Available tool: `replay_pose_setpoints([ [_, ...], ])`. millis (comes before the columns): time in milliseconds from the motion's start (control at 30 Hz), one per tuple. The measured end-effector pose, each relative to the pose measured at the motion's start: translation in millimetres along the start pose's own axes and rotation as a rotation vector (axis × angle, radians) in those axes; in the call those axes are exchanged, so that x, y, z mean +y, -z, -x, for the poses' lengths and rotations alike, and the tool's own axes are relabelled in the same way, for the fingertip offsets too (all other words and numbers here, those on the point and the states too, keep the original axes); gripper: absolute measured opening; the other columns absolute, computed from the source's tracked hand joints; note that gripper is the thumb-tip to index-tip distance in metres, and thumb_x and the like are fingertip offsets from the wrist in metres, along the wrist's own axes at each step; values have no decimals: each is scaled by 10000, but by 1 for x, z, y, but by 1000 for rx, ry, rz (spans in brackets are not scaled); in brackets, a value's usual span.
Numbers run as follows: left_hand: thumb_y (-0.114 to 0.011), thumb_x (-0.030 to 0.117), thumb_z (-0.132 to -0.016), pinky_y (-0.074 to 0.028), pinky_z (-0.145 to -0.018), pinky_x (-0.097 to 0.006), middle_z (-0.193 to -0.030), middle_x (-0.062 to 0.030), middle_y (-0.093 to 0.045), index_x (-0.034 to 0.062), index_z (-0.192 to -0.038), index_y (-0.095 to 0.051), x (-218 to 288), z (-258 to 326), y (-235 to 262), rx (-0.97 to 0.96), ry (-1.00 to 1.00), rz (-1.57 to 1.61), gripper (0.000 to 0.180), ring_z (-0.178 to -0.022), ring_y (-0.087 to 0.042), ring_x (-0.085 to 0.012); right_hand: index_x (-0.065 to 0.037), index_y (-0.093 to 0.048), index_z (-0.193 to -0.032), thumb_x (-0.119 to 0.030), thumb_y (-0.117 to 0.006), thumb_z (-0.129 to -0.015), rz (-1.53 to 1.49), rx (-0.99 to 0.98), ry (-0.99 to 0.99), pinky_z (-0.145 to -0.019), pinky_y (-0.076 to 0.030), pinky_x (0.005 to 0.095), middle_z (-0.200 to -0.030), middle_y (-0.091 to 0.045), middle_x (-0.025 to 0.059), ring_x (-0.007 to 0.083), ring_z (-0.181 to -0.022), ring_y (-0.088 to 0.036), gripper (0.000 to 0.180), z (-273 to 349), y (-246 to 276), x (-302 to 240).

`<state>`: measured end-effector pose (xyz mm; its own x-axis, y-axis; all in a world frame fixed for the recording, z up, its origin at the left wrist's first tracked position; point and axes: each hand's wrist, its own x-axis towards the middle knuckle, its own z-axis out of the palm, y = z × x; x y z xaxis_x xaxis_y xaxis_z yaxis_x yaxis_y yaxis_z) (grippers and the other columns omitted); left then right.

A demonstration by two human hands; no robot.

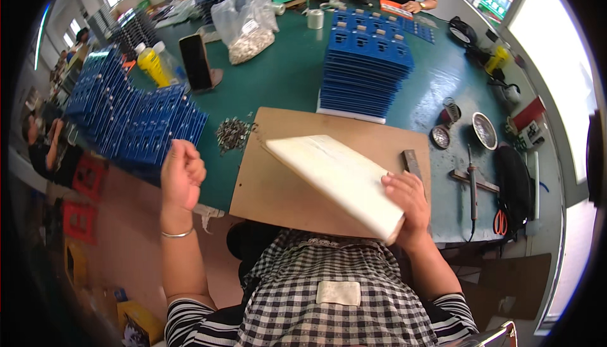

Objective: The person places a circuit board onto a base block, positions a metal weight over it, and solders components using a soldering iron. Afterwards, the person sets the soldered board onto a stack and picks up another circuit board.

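The right hand (410, 204) is gripping the near right end of a white board (332, 173), which is slanting over a brown sheet (269, 185) on the green counter (278, 84). The left hand (183, 175) is hovering near the blue circuit boards (148, 116), its fingers curling narrowly in. Small metal parts (232, 135) are lying beside the sheet, a tall blue stack (363, 72) is standing beyond it, and a soldering iron (472, 189) is resting on the right.
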<state>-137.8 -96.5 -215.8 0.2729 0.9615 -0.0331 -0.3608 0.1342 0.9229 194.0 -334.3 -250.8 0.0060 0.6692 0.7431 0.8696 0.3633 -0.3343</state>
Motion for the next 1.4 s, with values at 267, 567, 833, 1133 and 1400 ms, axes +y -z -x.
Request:
replay_pose_setpoints([
  [267,-366,491,-1034,-185,-446,-258,-531,54,-237,118,-807,-448,72,-36,-158,-731,-283,236,444,-464,-193,-68,24,-504,-1267,-217,-511,-1004,-724,643,-357,-903,-489,340,-1145,-616,76,179,-1013,-613,357,-138,83,45],
  [567,-572,569,-916,-184,-438,-225,-662,71,-388,103,-1023,-543,71,-154,-260,-393,-151,-501,479,-486,-237,-38,-75,-582,-1196,-320,-589,-948,-707,456,-985,-776,-518,346,-1055,-653,64,154,-931,-631,349,-253,66,137],
  [833,-611,442,-900,-262,-499,-268,-727,36,-453,105,-1059,-598,2,-219,-279,-379,1,-559,372,-610,-350,-92,-140,-594,-1047,-373,-650,-887,-515,174,-1177,-647,-459,299,-890,-610,-16,106,-750,-554,288,-269,40,193],
  [1133,-606,428,-876,-314,-587,-293,-789,19,-479,118,-1018,-627,-11,-229,-267,-353,23,-568,341,-662,-348,-119,-150,-643,-919,-369,-668,-878,-472,137,-1255,-640,-448,264,-814,-595,-35,84,-731,-536,224,-256,20,214],
  [1400,-614,427,-867,-322,-615,-294,-817,2,-509,133,-1019,-619,-16,-219,-267,-322,93,-558,331,-693,-367,-129,-157,-653,-1031,-350,-673,-887,-467,96,-1245,-680,-480,275,-878,-622,-16,90,-780,-561,241,-246,22,216],
])
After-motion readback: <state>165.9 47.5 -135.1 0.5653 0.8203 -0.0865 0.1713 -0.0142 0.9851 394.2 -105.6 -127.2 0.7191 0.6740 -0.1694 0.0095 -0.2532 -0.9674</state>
